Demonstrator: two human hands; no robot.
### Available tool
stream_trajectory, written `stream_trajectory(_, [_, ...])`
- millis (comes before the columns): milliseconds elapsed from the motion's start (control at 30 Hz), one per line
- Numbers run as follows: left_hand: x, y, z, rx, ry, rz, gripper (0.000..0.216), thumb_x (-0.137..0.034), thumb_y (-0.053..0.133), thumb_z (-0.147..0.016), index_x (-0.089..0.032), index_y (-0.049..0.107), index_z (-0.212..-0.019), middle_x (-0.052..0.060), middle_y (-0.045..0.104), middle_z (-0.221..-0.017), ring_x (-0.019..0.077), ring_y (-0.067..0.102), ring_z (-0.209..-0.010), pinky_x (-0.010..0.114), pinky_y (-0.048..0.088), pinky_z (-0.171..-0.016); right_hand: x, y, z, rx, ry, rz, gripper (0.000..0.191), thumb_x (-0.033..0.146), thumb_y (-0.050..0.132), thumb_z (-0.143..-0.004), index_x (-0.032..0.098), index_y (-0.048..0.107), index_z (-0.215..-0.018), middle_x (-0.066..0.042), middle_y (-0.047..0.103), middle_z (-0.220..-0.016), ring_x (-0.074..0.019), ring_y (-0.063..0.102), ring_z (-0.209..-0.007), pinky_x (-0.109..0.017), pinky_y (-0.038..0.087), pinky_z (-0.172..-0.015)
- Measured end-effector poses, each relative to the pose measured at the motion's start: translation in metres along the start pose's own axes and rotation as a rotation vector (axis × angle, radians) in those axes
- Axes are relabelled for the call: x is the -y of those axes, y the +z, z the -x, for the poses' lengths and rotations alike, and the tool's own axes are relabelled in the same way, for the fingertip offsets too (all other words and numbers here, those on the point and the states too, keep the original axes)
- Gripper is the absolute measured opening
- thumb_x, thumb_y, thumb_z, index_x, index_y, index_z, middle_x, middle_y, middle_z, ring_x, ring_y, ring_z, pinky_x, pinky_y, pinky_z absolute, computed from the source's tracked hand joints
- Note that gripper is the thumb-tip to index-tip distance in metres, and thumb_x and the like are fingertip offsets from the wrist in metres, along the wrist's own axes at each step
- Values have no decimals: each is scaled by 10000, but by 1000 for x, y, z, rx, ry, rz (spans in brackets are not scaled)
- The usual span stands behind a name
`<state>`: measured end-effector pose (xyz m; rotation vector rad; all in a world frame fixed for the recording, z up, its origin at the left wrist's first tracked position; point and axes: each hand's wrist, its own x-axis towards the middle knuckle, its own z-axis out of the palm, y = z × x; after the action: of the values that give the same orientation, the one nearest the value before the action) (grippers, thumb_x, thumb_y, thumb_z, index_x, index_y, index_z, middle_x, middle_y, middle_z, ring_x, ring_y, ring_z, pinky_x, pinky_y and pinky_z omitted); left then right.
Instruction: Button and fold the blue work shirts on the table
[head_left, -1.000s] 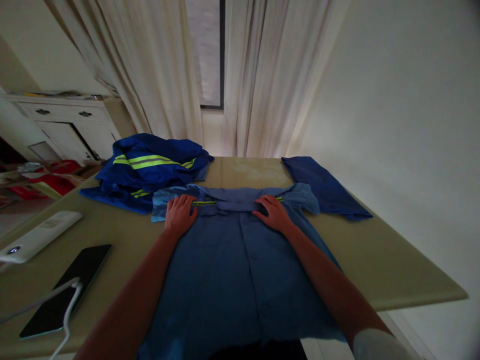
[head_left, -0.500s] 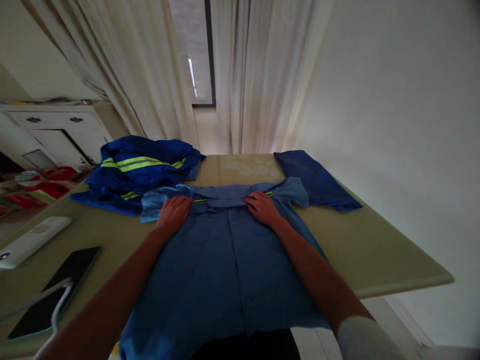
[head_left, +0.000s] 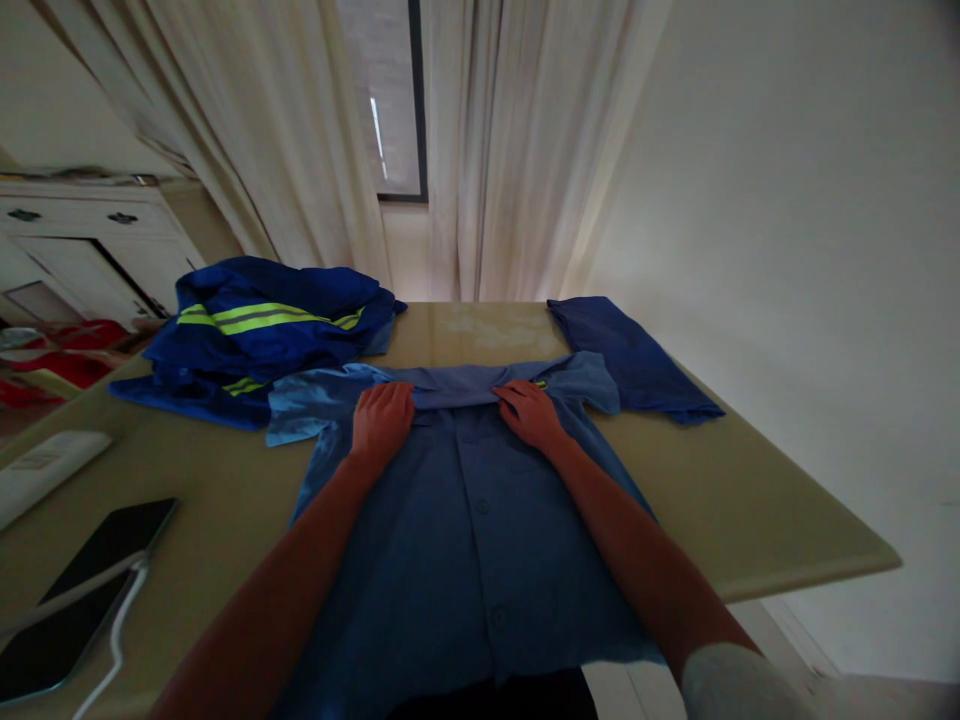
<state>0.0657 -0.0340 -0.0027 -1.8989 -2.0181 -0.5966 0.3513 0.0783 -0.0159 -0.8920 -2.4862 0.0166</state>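
Note:
A blue short-sleeved button shirt (head_left: 420, 530) lies front up on the table, its collar (head_left: 454, 387) at the far end and its hem over the near edge. At the collar's left end is my left hand (head_left: 382, 422), fingers curled onto the fabric. My right hand (head_left: 529, 412) pinches the right end of the collar, beside a small yellow-green strip. The fingertips of both hands are partly hidden in the cloth. Both sleeves are spread outward.
Crumpled dark blue workwear with reflective bands (head_left: 262, 340) lies at the back left. Folded navy cloth (head_left: 630, 355) sits on the right of the table (head_left: 780, 510). A black tablet (head_left: 97, 570), a white cable (head_left: 116, 640) and a white device (head_left: 49, 465) lie at left.
My left hand has slid right along the collar, closer to my right hand. The collar now lies flatter on the left side. My right hand has hardly moved. The view has shifted slightly.

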Motion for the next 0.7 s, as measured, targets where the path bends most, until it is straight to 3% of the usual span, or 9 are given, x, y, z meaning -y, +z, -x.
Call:
stream_trajectory(100, [7, -2, 4, -50, 42, 50, 341, -265, 399, -1059, -177, 726, -1090, 130, 765, -1083, 299, 675, -1061, 435, 460, -986, 1, 0, 0, -19, 7, 1, 359, 219, 535, -1016, 225, 748, -1305, -109, 740, -1148, -257, 674, -1070, -416, 516, -1026])
stream_trajectory(267, [9, 8, 4, 13, 141, 101, 355, -396, 565, -1007, -193, 688, -1271, 134, 731, -1279, 324, 647, -1189, 455, 456, -1037, 3, 1, 1, -62, 16, -14, 369, 225, 505, -1028, 224, 735, -1316, -108, 742, -1160, -249, 685, -1072, -395, 536, -1018])
stream_trajectory(433, [6, 12, -4, -50, 63, 116, 304, -277, 430, -1058, -194, 718, -1110, 115, 766, -1148, 297, 678, -1096, 440, 471, -1002, 2, 0, 2, -84, -9, -9, 350, 230, 517, -1023, 233, 745, -1289, -99, 743, -1158, -244, 683, -1073, -390, 536, -1015])
stream_trajectory(533, [7, 4, -4, -118, 84, 128, 345, -318, 383, -1086, -183, 701, -1092, 120, 756, -1122, 283, 672, -1085, 427, 469, -1000, 3, -2, 2, -51, -37, 15, 292, 230, 557, -995, 219, 782, -1181, -104, 746, -1142, -257, 676, -1064, -418, 522, -1020])
stream_trajectory(633, [9, -5, 0, -74, 109, 85, 407, -397, 379, -1092, -190, 703, -958, 121, 741, -1007, 291, 665, -999, 436, 477, -939, 5, -8, 3, 33, -72, 12, 238, 274, 581, -991, 208, 798, -1063, -102, 753, -1093, -263, 671, -1038, -433, 513, -1010])
stream_trajectory(700, [10, -8, 1, -71, 85, 76, 421, -445, 401, -1081, -183, 710, -964, 136, 735, -1035, 302, 655, -1013, 441, 481, -923, 7, -11, 3, 34, -55, -16, 273, 335, 557, -1025, 206, 790, -1087, -102, 753, -1101, -263, 670, -1053, -438, 506, -1029])
